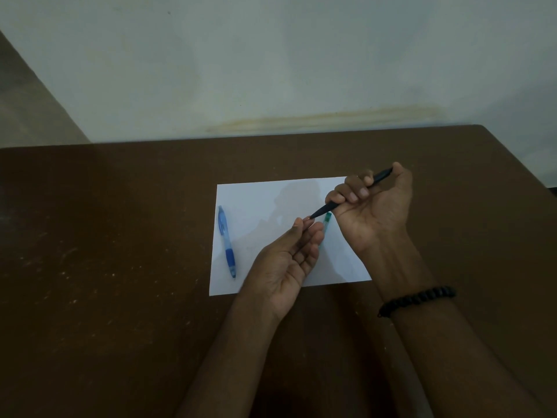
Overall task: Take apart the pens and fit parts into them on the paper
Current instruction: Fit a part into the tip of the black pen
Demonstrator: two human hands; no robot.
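While both my hands hover over the white paper, items as follows. R hand: fingers curled round black pen, tip pointing down-left. L hand: palm up, thumb & forefinger pinching pen's tip end; other fingers relaxed. Blue pen: lying near paper's left edge. Green-ended pen: on paper, partly hidden behind L fingers. Brown table beneath. Black bead bracelet on R wrist.
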